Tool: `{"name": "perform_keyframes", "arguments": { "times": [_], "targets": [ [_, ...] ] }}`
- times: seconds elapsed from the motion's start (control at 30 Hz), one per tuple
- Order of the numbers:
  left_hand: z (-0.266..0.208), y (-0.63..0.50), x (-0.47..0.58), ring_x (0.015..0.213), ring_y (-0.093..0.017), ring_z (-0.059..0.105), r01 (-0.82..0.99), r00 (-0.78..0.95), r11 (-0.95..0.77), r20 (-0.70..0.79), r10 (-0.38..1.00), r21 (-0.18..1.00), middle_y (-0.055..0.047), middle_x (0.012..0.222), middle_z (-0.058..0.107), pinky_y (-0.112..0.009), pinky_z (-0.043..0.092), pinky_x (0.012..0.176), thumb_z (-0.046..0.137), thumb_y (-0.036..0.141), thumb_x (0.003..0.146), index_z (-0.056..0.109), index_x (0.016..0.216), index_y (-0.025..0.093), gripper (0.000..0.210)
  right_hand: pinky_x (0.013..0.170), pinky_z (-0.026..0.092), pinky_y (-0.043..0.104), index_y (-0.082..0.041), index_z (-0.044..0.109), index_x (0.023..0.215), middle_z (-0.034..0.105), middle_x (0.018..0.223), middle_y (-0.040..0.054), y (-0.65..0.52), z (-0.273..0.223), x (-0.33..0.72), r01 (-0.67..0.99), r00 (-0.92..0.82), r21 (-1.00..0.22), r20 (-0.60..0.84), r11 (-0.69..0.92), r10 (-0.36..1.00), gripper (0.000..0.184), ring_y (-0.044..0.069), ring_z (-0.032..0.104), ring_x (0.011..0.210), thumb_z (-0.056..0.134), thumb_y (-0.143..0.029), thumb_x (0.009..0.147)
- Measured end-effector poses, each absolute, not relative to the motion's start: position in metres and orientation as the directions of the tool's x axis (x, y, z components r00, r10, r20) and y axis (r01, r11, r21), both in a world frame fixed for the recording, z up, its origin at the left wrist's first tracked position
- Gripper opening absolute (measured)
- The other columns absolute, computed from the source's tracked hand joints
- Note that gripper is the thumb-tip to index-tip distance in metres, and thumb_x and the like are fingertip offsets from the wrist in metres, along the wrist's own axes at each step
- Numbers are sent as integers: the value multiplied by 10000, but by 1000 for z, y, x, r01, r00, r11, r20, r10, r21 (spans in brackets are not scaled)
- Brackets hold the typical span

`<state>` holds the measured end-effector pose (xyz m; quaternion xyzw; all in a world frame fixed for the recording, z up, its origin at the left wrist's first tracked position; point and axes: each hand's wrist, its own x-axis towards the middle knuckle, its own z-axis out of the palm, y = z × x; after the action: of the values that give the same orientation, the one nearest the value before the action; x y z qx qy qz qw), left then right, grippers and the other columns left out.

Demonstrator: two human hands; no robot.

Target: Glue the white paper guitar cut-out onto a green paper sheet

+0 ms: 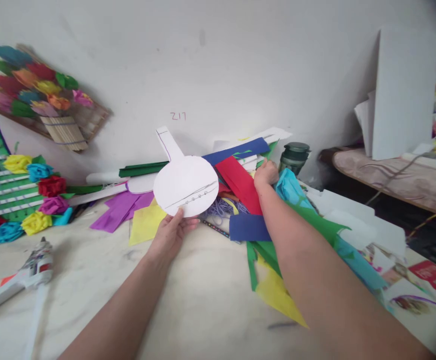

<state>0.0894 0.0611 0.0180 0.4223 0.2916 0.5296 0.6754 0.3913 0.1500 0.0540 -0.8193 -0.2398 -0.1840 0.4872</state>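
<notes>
Cutout [185, 180] — bottom edge pinched between left thumb [180, 213] and fingers [187, 225].

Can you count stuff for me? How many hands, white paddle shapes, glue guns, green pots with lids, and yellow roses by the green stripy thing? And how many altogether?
Hands: 2 (left hand, right hand)
White paddle-shaped cutout: 1
Glue gun: 1
Green lidded pot: 1
Yellow roses by the green striped craft: 2 (upper rose, lower rose)
Total: 7
</notes>
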Motion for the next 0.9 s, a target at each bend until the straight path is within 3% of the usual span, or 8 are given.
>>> {"name": "perform_keyframes", "arguments": {
  "times": [0.13,0.37,0.67,0.8,0.9],
  "targets": [
    [16,62,89,620,-156,640,-482,268,75,65,961,873,-107,751,667,-215,538,536,554,223,780,562,952,73,228,725,369,329,-118,609,919,579,921,134,152,70,390,691,721,-664,664,-284,199,412,216,493,908,242,-305,893],
    [17,61,88,613,-157,640,-494,250,83,50,967,866,-109,738,667,-215,541,541,556,224,778,559,956,68,237,802,355,362,-139,514,1147,558,1039,135,151,100,385,757,644,-653,738,-31,200,405,223,472,979,239,-261,875],
    [16,61,87,615,-158,640,-514,242,78,57,969,854,-109,723,666,-221,546,551,554,227,780,563,942,68,227,825,368,414,-126,466,1201,524,1123,149,141,133,386,703,696,-703,711,106,99,476,238,490,1024,152,-304,890],
    [16,60,87,619,-160,641,-518,238,71,64,969,853,-108,729,667,-226,547,555,555,226,779,557,955,71,234,828,371,467,-163,383,1271,459,1180,161,135,140,401,776,585,-591,805,219,101,499,254,445,1091,97,-319,893],
    [17,59,88,615,-161,641,-519,223,67,60,973,852,-109,719,665,-223,545,551,549,220,783,558,935,69,215,866,346,492,-195,331,1304,424,1214,145,132,144,410,856,468,-461,883,236,27,505,248,425,1119,60,-323,897]
  ]
}}
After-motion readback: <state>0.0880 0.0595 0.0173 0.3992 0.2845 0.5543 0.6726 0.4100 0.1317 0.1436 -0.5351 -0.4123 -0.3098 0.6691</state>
